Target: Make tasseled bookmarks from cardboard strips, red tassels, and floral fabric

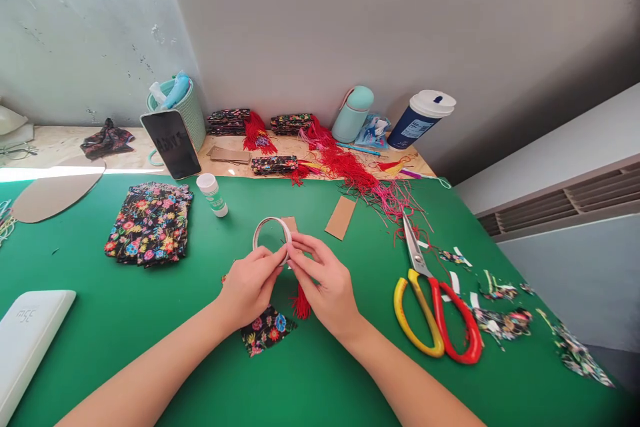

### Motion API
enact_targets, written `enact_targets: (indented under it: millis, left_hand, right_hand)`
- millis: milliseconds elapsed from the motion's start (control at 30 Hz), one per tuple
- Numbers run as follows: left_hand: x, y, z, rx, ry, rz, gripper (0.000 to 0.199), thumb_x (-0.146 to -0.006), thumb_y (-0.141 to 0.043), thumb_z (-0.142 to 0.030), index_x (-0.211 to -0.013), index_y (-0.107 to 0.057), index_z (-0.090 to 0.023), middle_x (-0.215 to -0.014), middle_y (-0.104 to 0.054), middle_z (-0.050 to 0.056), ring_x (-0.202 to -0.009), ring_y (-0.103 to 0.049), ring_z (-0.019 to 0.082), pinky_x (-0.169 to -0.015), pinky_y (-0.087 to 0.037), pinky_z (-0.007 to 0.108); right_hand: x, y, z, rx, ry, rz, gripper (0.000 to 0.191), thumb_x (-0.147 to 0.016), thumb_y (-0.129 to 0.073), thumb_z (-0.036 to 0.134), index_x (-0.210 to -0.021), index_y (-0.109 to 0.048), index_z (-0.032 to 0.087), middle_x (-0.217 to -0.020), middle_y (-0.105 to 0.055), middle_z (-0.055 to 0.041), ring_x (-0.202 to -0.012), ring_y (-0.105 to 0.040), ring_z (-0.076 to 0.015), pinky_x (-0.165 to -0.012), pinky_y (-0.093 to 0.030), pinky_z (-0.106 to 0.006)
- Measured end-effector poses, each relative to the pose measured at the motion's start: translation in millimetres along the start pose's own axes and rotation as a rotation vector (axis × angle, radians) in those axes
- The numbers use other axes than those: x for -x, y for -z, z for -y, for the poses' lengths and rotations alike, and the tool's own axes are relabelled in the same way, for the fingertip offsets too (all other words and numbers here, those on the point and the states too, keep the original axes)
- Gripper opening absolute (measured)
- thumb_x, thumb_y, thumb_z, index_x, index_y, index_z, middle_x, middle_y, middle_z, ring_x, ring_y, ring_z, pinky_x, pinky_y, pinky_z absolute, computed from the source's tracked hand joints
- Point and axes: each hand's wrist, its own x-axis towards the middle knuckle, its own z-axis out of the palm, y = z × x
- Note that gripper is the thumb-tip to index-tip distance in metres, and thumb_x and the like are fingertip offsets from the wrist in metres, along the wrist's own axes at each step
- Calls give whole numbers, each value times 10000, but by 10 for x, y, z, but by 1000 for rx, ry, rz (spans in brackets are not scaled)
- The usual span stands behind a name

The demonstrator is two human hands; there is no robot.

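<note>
Tape roll (256,236) between inward-turned hands (327,280)

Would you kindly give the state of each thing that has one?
White round tape roll: held by left hand and right hand.
Red and yellow handled metal scissors: blades closed.
White and green plastic glue stick: capped, standing.
Black rectangular phone: propped up.
Dark blue cylindrical cup: white lid on.
Mint rounded bottle: capped, standing.
Mint ribbed basket: open.
Black floral fabric pieces: stacked.
</note>
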Motion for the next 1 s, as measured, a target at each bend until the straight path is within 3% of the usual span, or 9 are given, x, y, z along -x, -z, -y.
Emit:
enact_targets:
  millis: [267, 400, 500, 633, 867, 1000]
  left_hand:
    - [-34, 22, 31, 58, -94, -26, 429, -913, -385, -102, -1323, -443, -214, -752, -591, 23, -736, -530, 145, -647, -488, 251]
    - [-50, 48, 18, 45, -16, -1, 262, -921, -402, -158, -1132, -558, -158, -742, -608, 32, -682, -530, 140, -609, -472, 251]
    - [-54, 68, 10, 62, 52, 31, 190, -922, -400, -174, -952, -586, -160, -735, -616, 36, -680, -538, 144, -612, -464, 262]
    - [-68, 85, 2, 106, 75, 8, 240, -926, -359, -142, -1030, -574, -164, -849, -651, 65, -810, -555, 172, -716, -478, 308]
    - [-136, 140, -6, 209, 202, -92, 195, -899, -426, -184, -895, -620, -184, -736, -636, 20, -716, -554, 149, -676, -464, 288]
    - [-169, 192, -37, 378, 308, -62, 179, -880, -460, -205, -828, -629, -178, -699, -615, 12, -676, -555, 141, -646, -460, 272]
  right_hand:
    - [-2, 15, 12, -54, -8, -47, 158, -845, -561, 97, -884, -658, 215, -1147, -619, -90, -980, -660, -192, -873, -569, -368]
    - [-6, 36, 7, -8, -46, -32, 137, -871, -512, 108, -869, -596, 216, -1118, -608, -94, -962, -648, -179, -824, -566, -342]
    - [-24, 48, -2, 72, -58, -43, 129, -884, -481, 121, -855, -557, 221, -947, -625, -67, -867, -635, -172, -762, -548, -328]
    - [-31, 59, -16, 140, -37, -26, 133, -894, -455, 122, -840, -523, 223, -781, -590, -26, -730, -594, -156, -672, -515, -292]
    - [4, 52, 43, 278, 213, 77, 189, -889, -409, 65, -941, -535, 195, -816, -600, -74, -755, -580, -181, -671, -523, -321]
    - [-3, 63, 72, 391, 438, 115, 209, -863, -435, 39, -998, -545, 154, -797, -626, -99, -730, -588, -199, -650, -532, -341]
